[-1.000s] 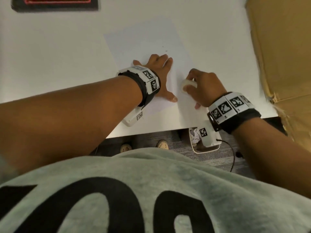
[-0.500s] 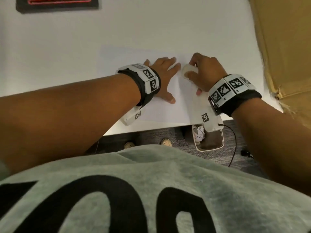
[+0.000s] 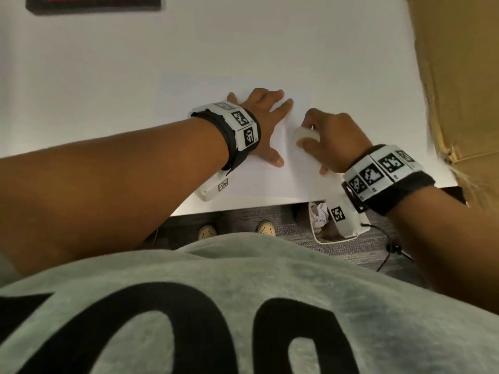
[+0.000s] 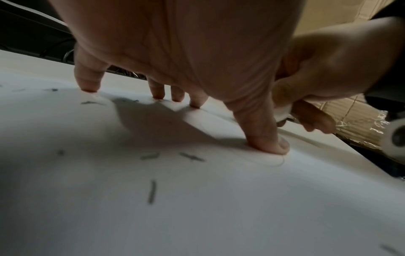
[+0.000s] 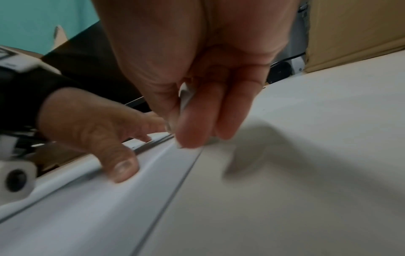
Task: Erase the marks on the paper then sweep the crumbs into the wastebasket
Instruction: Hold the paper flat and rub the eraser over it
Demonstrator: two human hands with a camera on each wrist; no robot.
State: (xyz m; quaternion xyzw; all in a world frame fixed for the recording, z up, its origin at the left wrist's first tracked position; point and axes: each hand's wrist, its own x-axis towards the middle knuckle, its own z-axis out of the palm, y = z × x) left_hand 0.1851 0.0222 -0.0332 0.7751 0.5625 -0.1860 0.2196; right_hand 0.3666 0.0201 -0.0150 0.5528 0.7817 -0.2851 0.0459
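A white sheet of paper (image 3: 270,182) lies on the white table near its front edge. My left hand (image 3: 266,122) presses flat on it with fingers spread; the left wrist view shows its fingertips (image 4: 268,145) on the paper (image 4: 197,207) among several dark eraser crumbs (image 4: 152,191). My right hand (image 3: 328,139) grips a white eraser (image 3: 306,136) just right of the left hand, its lower end at the paper's right edge. In the right wrist view the eraser (image 5: 186,97) is pinched between thumb and fingers. A white wastebasket (image 3: 334,233) stands on the floor below the table edge.
A large cardboard box (image 3: 459,76) occupies the table's right side. A black device with a red strip (image 3: 94,2) sits at the far left. Crumpled paper (image 3: 318,214) lies in the wastebasket. A black cable (image 3: 388,255) runs on the grey carpet beside it.
My right hand with the eraser moved away along the paper's right edge, then back toward me. My left hand has stayed pressed on the sheet.
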